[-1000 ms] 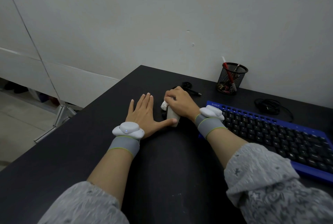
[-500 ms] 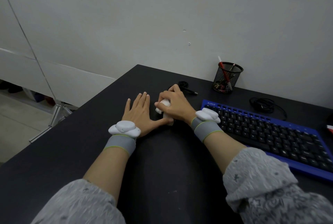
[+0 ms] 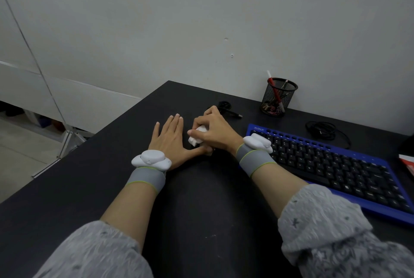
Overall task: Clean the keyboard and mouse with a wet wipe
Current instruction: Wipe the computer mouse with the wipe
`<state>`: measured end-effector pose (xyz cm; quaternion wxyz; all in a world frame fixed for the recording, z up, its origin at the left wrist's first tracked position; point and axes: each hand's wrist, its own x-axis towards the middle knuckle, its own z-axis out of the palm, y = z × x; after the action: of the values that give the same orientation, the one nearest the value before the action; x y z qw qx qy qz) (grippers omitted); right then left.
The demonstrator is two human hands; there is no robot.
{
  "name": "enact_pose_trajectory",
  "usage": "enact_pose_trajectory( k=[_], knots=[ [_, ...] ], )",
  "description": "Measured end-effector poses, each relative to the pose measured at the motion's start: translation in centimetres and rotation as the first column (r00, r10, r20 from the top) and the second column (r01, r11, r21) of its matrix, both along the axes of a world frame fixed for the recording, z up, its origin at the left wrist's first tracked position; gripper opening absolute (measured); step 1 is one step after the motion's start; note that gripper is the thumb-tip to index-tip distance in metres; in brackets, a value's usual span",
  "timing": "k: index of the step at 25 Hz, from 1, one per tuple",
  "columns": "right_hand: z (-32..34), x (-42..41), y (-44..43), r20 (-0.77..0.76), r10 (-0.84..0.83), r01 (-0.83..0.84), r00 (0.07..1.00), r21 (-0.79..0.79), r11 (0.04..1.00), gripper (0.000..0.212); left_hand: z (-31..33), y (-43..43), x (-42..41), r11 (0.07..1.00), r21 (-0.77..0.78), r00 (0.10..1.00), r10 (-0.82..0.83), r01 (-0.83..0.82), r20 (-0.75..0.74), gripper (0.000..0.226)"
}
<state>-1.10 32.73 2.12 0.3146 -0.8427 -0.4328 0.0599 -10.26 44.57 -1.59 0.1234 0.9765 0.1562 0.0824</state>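
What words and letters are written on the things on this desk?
"M-TECH", faint and small, so likely but not certain: top left corner of the blue keyboard.
Letters on the keys: too small and blurred to read.
Pen cup and wristbands: no writing shows.

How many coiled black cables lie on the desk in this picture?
2. One coil lies just behind the right hand, left of the mesh pen cup; the other coil lies behind the blue keyboard. Others may be hidden outside the frame.
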Motion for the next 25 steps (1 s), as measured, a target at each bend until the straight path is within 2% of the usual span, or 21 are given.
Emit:
enact_pose_trajectory(
  k=[3,13,15,17,19,22,25],
  knots=[
    [0.3,-0.2,-0.2,-0.04,0.014,-0.015,0.999,-0.023,1.0,0.012,0.0,0.1,0.0,1.0,0.001,1.0,-0.004,0.004,0.009,0.131],
    [0.4,-0.5,-0.3,-0.02,0.064,-0.065,0.998,-0.002,0.998,0.021,0.0,-0.1,-0.1,0.998,0.027,0.998,-0.05,0.05,0.034,0.13],
    [0.4,-0.4,-0.4,-0.086,0.076,-0.07,0.993,0.075,0.995,0.021,-0.1,-0.1,-0.1,0.999,0.026,0.998,-0.048,0.047,0.041,0.128],
    [0.7,-0.2,-0.7,-0.152,0.125,-0.088,0.98,0.228,0.97,0.024,-0.1,-0.1,-0.1,0.999,0.028,0.998,-0.045,0.044,0.045,0.128],
    [0.9,0.2,-0.8,-0.246,0.131,-0.024,0.96,0.395,0.919,0.029,0.0,-0.1,-0.1,0.998,0.037,0.998,-0.043,0.041,0.042,0.129],
    [1.5,1.4,-0.9,-0.37,0.052,0.175,0.928,0.553,0.814,0.032,0.1,-0.2,-0.1,0.998,0.047,0.999,-0.039,0.037,0.027,0.134],
    [1.3,2.2,-0.9,-0.293,-0.133,0.282,0.947,0.558,0.781,0.029,0.1,-0.2,0.0,0.998,0.046,0.999,-0.036,0.034,0.023,0.134]
  ],
)
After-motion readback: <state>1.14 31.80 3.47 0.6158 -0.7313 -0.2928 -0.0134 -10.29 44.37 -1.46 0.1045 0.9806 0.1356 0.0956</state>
